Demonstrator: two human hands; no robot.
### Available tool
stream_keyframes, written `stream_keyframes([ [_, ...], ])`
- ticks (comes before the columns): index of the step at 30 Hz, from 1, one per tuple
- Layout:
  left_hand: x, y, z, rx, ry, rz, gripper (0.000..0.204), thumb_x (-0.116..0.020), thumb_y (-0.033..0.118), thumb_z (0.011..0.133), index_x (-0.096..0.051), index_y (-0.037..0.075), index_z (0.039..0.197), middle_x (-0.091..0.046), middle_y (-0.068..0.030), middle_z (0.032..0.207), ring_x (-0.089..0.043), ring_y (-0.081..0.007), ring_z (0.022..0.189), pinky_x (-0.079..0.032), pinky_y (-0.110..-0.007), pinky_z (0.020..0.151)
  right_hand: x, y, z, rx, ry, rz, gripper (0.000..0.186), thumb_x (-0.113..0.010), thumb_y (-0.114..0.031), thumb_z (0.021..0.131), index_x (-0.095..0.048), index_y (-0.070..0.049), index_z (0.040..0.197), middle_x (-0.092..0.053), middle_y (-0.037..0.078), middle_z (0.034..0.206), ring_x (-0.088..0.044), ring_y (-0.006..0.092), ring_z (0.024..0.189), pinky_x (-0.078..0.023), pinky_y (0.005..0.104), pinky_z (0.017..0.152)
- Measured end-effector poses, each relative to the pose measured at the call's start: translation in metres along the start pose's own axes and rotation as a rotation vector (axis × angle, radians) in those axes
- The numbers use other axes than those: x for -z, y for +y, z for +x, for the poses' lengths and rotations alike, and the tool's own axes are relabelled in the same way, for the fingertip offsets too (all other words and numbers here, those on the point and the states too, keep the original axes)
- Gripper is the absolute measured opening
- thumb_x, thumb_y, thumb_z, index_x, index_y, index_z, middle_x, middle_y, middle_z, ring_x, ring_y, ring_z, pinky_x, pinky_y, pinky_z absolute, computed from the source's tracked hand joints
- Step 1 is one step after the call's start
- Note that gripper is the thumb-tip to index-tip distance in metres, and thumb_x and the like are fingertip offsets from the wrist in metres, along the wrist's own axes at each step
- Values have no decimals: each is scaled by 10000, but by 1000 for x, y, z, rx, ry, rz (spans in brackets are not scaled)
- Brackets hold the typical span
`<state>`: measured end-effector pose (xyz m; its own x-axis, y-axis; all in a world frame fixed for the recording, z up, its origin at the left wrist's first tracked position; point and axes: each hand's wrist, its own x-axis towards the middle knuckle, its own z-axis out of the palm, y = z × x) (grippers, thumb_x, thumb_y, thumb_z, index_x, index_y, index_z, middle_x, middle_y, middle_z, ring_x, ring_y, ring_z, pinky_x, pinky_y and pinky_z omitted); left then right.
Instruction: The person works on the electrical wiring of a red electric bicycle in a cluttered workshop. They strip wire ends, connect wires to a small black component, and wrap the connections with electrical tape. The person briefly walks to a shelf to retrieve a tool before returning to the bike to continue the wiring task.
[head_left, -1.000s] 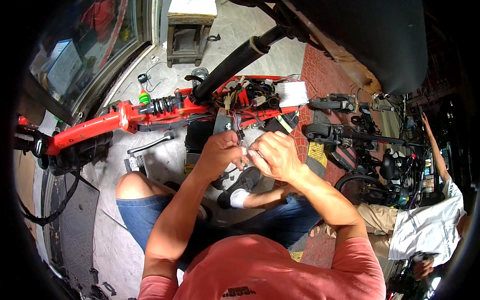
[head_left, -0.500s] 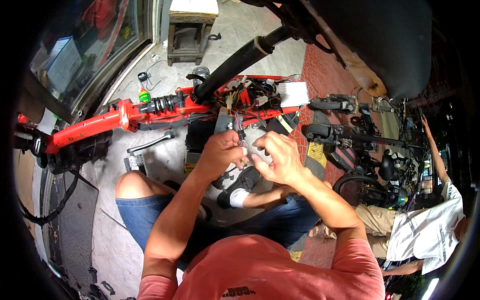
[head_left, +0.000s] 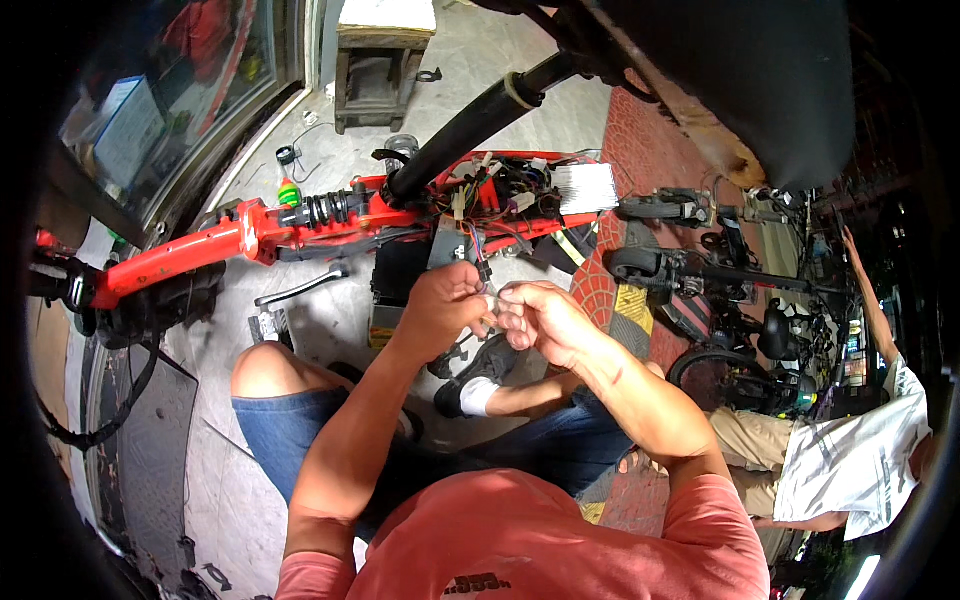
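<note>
In front of the red bike frame (head_left: 190, 243), my left hand (head_left: 443, 312) is closed on thin coloured wires (head_left: 475, 238) with a dark connector (head_left: 485, 273) at its fingertips. The wires hang down from an opened compartment in the frame, where a tangle of wires and plugs (head_left: 490, 190) shows. My right hand (head_left: 548, 322) is pinched closed, its fingertips meeting those of my left hand. What lies between the right fingertips is too small to make out. A dark box (head_left: 393, 275) stands behind my left hand, partly hidden by it.
A black seat (head_left: 760, 90) overhangs the upper right, joined to a black seat post (head_left: 470, 120). A crank arm with a pedal (head_left: 300, 287) is below the frame. A wooden stool (head_left: 375, 80) stands farther off. Parked bikes (head_left: 740, 275) and a person (head_left: 835, 445) are to the right.
My right hand has moved left to meet my left hand, and its spread fingers have closed into a pinch. My left hand has stayed nearly in place.
</note>
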<state>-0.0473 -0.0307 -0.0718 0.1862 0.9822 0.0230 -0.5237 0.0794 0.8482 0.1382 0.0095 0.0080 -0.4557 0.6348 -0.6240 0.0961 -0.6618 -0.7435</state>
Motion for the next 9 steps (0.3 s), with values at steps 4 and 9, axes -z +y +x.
stream_keyframes([
  [4, 2, 1, 1, 31, -33, -40, 72, -631, -7, 881, -623, 12, 951, -691, -76, 873, -701, -168, 755, -584, -305, 591, 0, 5, -9, 727, 176, -944, 112, -675, -117, 884, -609, -41, 934, -623, 46, 805, -610, 185, 665, -466, 299, 558],
  [9, 3, 4, 0, 36, -54, -73, 76, -633, 5, 881, -630, 11, 957, -699, -87, 884, -702, -178, 756, -581, -311, 584, -4, -18, -16, 1304, 148, -1634, 264, -782, -166, 773, -637, -81, 976, -643, 61, 903, -643, 293, 776, -504, 369, 680],
])
